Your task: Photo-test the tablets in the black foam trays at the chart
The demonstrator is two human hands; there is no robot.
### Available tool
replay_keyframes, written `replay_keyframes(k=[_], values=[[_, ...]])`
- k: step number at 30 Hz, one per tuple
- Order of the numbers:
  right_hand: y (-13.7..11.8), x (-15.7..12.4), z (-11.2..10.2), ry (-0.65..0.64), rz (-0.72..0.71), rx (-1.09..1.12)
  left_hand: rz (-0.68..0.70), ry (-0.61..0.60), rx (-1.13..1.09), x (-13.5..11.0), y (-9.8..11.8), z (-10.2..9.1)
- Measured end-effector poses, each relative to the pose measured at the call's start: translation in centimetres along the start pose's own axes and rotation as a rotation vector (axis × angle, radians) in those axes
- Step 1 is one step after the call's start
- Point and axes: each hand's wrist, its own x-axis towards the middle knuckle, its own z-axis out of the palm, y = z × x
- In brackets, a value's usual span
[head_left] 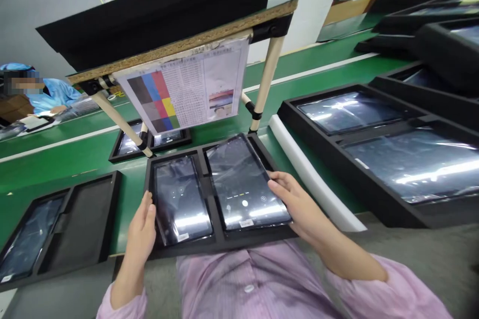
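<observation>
A pink, faintly striped shirt (249, 279) lies nearest the camera, its sleeves ending below both bare hands. The right hand (290, 194) has its thumb on the glossy face and its fingers around the right edge of a dark, film-wrapped tablet (243, 174) showing white screen icons; this tablet sits askew over the right compartment of a black, two-compartment foam tray (217, 219). The left hand (142, 224) keeps its fingers close together against the tray's left rim; whether they grip it I cannot tell. A second dark, film-wrapped tablet (181, 194) lies in the left compartment. The tray rests on a green table (129, 184). To its left is another black tray (80, 219), with one tablet in its left compartment; to its right, a long white foam strip (312, 172) and a larger black tray (352, 172) bearing two shiny screens. Behind stands a beige-pipe rack (267, 77) with a colour-blocked printed sheet (187, 89). At far left sits a co-worker in blue (56, 92).
</observation>
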Motion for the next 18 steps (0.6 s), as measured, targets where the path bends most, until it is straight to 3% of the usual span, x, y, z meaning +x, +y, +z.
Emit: replay_keyframes(k=[3,6,10,13,15,18], values=[[-0.8,0.3,0.4,-0.182,0.148,0.185,0.169,0.025,0.158,-1.8,1.3,0.6],[-1.5,0.6,0.1,-0.192,0.116,0.158,0.222,-0.092,0.152,-3.9,2.7,1.4],[-2.8,-0.6,-0.5,-0.175,-0.101,0.09,0.148,-0.294,-0.039,-6.1,4.5,2.7],[-3.7,-2.2,0.5,-0.22,-0.351,0.138,0.153,-0.382,-0.3,-6.9,6.5,4.2],[-4.0,-2.9,2.3,-0.248,-0.471,0.22,0.217,-0.362,-0.425,-7.1,7.7,5.2],[-4.2,-2.9,5.6,-0.338,-0.454,0.411,0.351,-0.127,-0.37,-7.2,8.6,6.2]])
